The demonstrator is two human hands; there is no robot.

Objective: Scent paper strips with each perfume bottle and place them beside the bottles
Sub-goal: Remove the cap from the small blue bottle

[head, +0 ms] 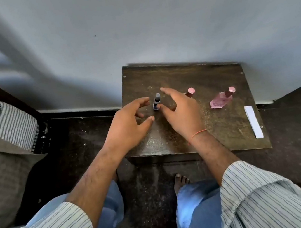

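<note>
A small dark blue perfume bottle (157,103) with a grey cap stands upright near the left of the dark wooden table (215,124). My left hand (127,122) is open just left of it and my right hand (180,113) is open just right of it, fingers spread, neither clearly gripping it. Behind my right hand a bottle with a pink cap (190,92) is partly hidden. Farther right stands a pink glass bottle (221,100) with a pink cap. White paper strips (253,121) lie in a stack at the table's right edge.
The table stands against a pale wall (134,29). A striped mattress and grey bedding (2,125) sit at the left. My legs in jeans and a bare foot (180,182) are on the dark floor below the table's front edge.
</note>
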